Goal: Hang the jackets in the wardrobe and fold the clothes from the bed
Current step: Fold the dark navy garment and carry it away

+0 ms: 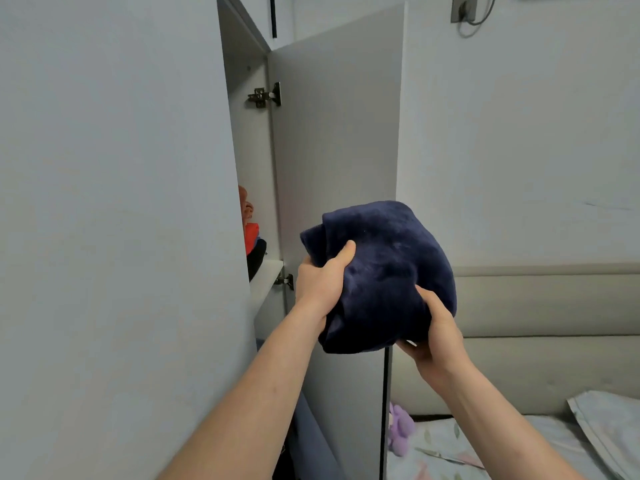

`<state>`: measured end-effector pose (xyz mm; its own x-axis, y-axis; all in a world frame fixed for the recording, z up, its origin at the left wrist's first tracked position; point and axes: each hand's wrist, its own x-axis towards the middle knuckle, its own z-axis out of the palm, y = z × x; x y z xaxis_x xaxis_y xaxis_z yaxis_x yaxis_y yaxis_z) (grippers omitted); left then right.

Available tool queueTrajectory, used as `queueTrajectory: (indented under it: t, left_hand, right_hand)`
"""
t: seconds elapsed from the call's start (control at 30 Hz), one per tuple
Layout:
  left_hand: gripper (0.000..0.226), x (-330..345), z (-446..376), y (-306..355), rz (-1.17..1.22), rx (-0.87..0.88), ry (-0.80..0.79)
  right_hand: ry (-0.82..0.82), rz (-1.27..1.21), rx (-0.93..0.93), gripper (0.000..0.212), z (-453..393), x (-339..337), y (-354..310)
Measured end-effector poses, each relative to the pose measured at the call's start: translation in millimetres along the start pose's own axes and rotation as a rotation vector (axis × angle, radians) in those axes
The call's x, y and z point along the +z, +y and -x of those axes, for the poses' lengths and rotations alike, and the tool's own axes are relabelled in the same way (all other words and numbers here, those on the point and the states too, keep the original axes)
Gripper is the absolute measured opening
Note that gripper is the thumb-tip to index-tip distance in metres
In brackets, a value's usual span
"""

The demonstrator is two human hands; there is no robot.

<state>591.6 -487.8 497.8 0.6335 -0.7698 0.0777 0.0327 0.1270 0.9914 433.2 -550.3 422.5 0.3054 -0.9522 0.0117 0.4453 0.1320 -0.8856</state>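
A folded dark navy fleece garment [388, 271] is held up in the air in front of the open wardrobe door [336, 150]. My left hand [320, 280] grips its left side, thumb pressed into the fabric. My right hand [436, 332] holds its lower right edge from below, fingers curled under it. Inside the wardrobe, a white shelf [266, 277] carries a stack of folded clothes [252, 237] in orange, red and black, seen only as a thin strip past the closed left door [114, 220].
The bed [502, 452] with a floral sheet lies at the lower right, with a pillow [609, 424] and a purple plush toy [400, 427] on it. A padded headboard [554, 323] stands behind. A cable socket [462, 8] sits high on the wall.
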Motion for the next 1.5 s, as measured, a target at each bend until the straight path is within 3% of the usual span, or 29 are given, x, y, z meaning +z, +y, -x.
queueTrajectory:
  t: [0.07, 0.17, 0.33, 0.53, 0.6, 0.73, 0.8, 0.93, 1.03, 1.17, 1.37, 1.5]
  left_hand:
    - [0.059, -4, -12, 7, -0.038, 0.007, -0.018]
    - [0.06, -13, -32, 13, -0.054, 0.025, -0.021]
    - [0.073, -38, -74, 13, -0.053, 0.074, 0.059]
    - [0.046, -54, -129, 1, -0.057, 0.181, 0.237]
    - [0.045, -59, -149, -3, -0.028, 0.192, 0.341]
    - [0.04, -58, -186, 2, -0.041, 0.181, 0.51]
    - [0.041, -53, -204, 4, -0.046, 0.178, 0.573]
    - [0.056, -48, -231, 7, -0.18, 0.273, 0.651]
    - [0.042, -50, -241, 22, -0.297, 0.326, 0.649]
    - [0.038, -56, -242, 50, -0.471, 0.387, 0.643]
    - [0.081, -63, -237, 80, -0.717, 0.42, 0.649]
    - [0.088, -61, -227, 98, -0.899, 0.453, 0.666]
  right_hand:
    - [0.013, -0.029, -0.009, 0.051, -14, 12, 3]
    - [0.017, -0.066, -0.013, 0.045, -39, 32, 6]
    - [-0.078, -0.046, -0.022, 0.044, -90, 70, 15]
    - [-0.291, -0.085, 0.029, 0.032, -156, 114, 20]
    - [-0.372, -0.112, 0.031, 0.042, -178, 127, 22]
    - [-0.488, -0.065, -0.02, 0.099, -219, 156, 29]
    - [-0.542, -0.085, -0.057, 0.111, -240, 169, 30]
    - [-0.592, -0.167, -0.063, 0.072, -273, 192, 29]
    - [-0.542, -0.235, -0.037, 0.051, -287, 205, 31]
    - [-0.491, -0.283, 0.005, 0.048, -296, 224, 31]
    - [-0.501, -0.403, 0.082, 0.058, -298, 249, 19]
    - [-0.545, -0.455, 0.116, 0.046, -292, 260, 6]
